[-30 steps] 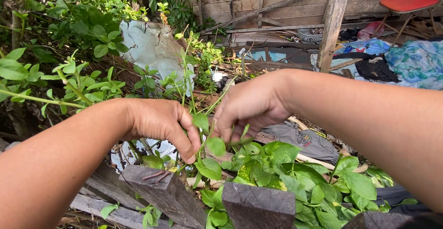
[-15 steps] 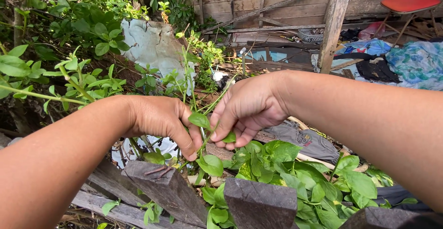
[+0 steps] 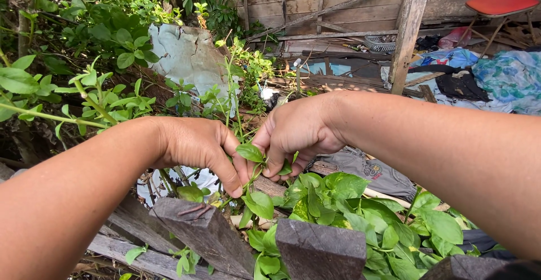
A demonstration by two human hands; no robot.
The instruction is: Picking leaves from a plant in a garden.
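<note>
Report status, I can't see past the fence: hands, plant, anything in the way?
Left hand and right hand both pinching the leafy green stem. Weathered fence pickets directly below. Leaves crowd the right.

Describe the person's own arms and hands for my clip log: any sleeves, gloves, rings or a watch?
Both forearms are bare as far as the picture shows, with no sleeve edge in view. The left hand and right hand wear no gloves. No ring, watch or bracelet shows on the fingers or wrists. The fingernails that show are short and unpainted.
</note>
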